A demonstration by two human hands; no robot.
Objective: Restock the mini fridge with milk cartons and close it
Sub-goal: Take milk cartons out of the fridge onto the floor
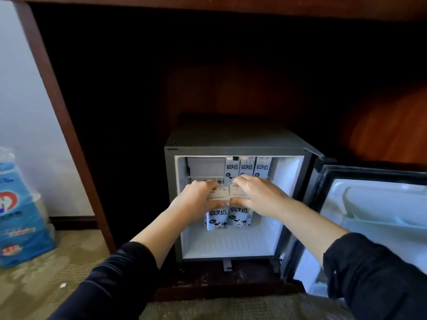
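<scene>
Gripping the left carton (216, 220) by its top with my left hand (198, 195) and the right carton (239, 215) with my right hand (257, 194), fingers curled over each, I keep both upright and touching. I'd best push them straight back in the fridge (170, 204), beneath the shelf cartons (246, 168) beyond my knuckles.

Mini fridge (171, 204): matt grey metal shell, smooth white plastic liner. Milk cartons (240, 218): printed paperboard. Desk (69, 125): glossy wood.
</scene>
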